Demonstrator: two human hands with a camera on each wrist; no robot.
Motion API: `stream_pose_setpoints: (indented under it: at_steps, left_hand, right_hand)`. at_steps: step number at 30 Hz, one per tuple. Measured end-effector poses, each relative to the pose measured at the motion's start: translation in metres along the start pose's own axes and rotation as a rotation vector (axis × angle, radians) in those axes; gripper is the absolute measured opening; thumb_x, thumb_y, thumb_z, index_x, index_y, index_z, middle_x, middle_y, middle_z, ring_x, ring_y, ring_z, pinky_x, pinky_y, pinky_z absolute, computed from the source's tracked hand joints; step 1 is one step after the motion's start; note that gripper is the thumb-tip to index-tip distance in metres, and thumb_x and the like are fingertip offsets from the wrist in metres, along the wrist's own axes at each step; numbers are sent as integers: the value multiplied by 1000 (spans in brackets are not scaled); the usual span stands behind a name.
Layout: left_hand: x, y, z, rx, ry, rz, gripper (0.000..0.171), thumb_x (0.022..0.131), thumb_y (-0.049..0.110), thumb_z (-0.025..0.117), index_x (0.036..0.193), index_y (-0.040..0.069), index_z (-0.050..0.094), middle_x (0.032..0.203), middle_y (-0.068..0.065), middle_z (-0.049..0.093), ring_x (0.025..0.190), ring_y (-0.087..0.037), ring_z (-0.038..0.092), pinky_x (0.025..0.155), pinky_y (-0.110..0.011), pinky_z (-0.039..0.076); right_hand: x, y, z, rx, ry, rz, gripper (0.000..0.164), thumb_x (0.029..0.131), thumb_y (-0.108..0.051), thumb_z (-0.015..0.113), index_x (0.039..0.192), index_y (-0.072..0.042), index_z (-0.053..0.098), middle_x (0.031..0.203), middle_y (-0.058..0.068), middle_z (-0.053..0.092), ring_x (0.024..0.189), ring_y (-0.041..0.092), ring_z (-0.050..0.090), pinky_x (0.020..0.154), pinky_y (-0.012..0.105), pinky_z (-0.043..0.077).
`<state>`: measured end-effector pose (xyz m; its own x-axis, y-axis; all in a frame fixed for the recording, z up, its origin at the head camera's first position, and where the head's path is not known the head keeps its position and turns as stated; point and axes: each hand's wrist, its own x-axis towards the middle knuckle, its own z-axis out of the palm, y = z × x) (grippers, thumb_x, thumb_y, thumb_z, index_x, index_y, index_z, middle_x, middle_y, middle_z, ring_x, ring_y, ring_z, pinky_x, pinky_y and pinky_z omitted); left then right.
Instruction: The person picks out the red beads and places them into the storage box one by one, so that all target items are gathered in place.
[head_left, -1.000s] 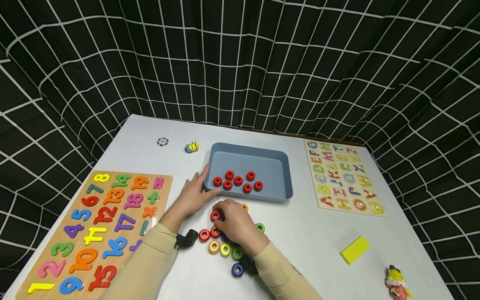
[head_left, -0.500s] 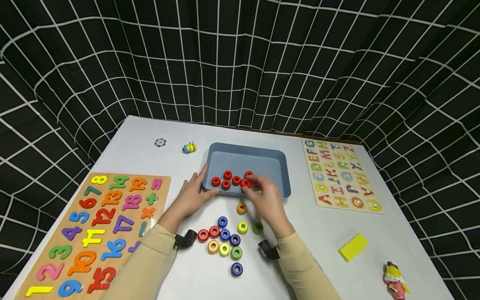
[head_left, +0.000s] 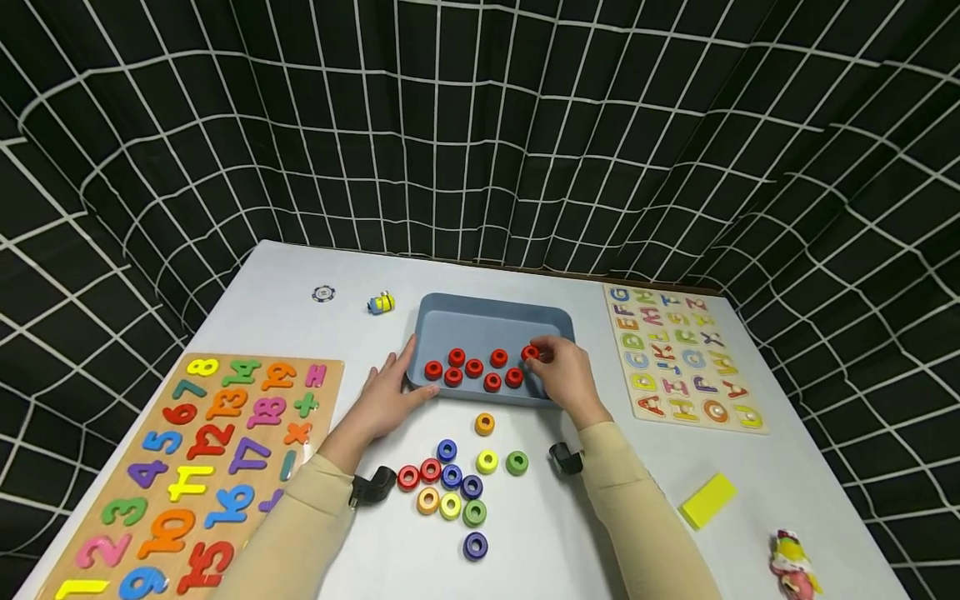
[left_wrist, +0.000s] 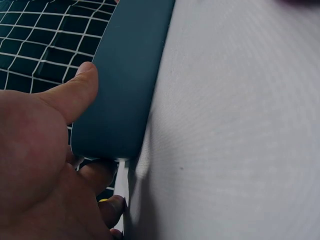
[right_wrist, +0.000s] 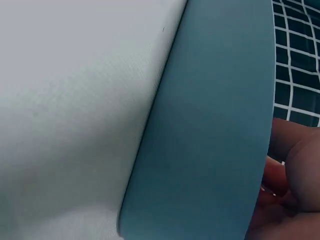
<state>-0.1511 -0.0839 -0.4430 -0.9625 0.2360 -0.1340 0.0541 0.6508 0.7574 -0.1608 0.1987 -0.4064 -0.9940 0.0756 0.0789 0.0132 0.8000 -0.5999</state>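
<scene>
My right hand (head_left: 570, 379) reaches over the front right wall of the blue-grey tray (head_left: 517, 310), thumb and fingertips pinching a red ring (head_left: 530, 353). Several more red rings (head_left: 474, 367) lie on the tray floor, mostly toward its front left. At the tray's front left corner rests my left hand (head_left: 386, 398), its thumb on the front rim and fingers spread along the left side. In the left wrist view the thumb (left_wrist: 82, 90) lies against the tray wall (left_wrist: 117, 90). The right wrist view shows the fingers behind the tray wall (right_wrist: 200, 125), hiding the held ring.
In front of the tray lie loose rings: red (head_left: 408, 477), blue (head_left: 452, 477), orange (head_left: 484, 423), yellow (head_left: 487, 461) and green (head_left: 517, 462). A number board (head_left: 247, 364) lies left, a letter board (head_left: 652, 350) right. Around them are a yellow block (head_left: 708, 501), figurines (head_left: 382, 302) and a chip (head_left: 323, 293).
My right hand has gone from the loose rings into the tray, carrying a red ring, then on toward the tray's right side. The left hand stays at its corner.
</scene>
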Motion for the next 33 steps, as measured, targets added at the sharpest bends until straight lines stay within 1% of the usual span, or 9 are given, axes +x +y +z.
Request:
stream_pose_setpoints:
  at_steps: [9, 15, 19, 23, 26, 29, 33]
  left_hand:
    - [2, 1, 3, 0, -4, -11, 91, 89, 50, 62, 154, 38, 1, 161, -12, 20, 151, -34, 5, 122, -54, -5]
    - [1, 1, 2, -10, -2, -13, 90, 89, 49, 63, 154, 38, 2, 161, -12, 21, 151, -34, 4, 121, -55, -5]
    - [1, 1, 1, -13, -4, -18, 90, 89, 49, 63, 154, 39, 2, 161, -12, 20, 151, -35, 4, 121, -56, -5]
    - [0, 2, 1, -6, -6, -21, 91, 88, 51, 62, 154, 40, 1, 161, -13, 19, 151, -35, 4, 121, -57, -4]
    - [-1, 2, 0, -2, -3, -25, 91, 88, 52, 63, 154, 40, 1, 161, -13, 19, 151, -35, 4, 121, -58, -4]
    - [-1, 1, 0, 0, -3, -17, 91, 88, 50, 63, 154, 38, 1, 161, -15, 19, 150, -37, 4, 120, -59, -3]
    - [-1, 1, 0, 9, 0, -2, 90, 89, 49, 63, 155, 37, 2, 160, -16, 20, 150, -38, 6, 120, -59, -3]
  right_hand:
    - [2, 1, 4, -64, -55, 29, 37, 89, -16, 69, 124, -4, 63, 112, 14, 69, 101, 27, 65, 86, 40, 55]
    - [1, 2, 4, -56, -34, 26, 36, 89, -16, 68, 124, -5, 64, 113, 14, 69, 104, 27, 65, 87, 40, 56]
    - [-4, -4, 3, -53, 0, 2, 33, 90, -16, 66, 121, -6, 65, 112, 14, 69, 103, 26, 65, 88, 41, 55]
    - [-16, -22, -1, -23, 60, -78, 28, 88, -15, 67, 115, -7, 68, 107, 12, 70, 97, 24, 65, 84, 40, 55]
    - [-31, -41, -2, 10, 66, -166, 23, 86, -13, 69, 109, -7, 71, 103, 10, 70, 91, 22, 65, 80, 38, 55]
    - [-50, -60, 3, 19, 12, -236, 21, 85, -13, 71, 106, -8, 71, 101, 7, 70, 89, 19, 66, 78, 35, 56]
    - [-79, -79, 17, -21, -129, -333, 23, 85, -15, 73, 107, -10, 71, 101, 3, 71, 90, 16, 66, 80, 32, 56]
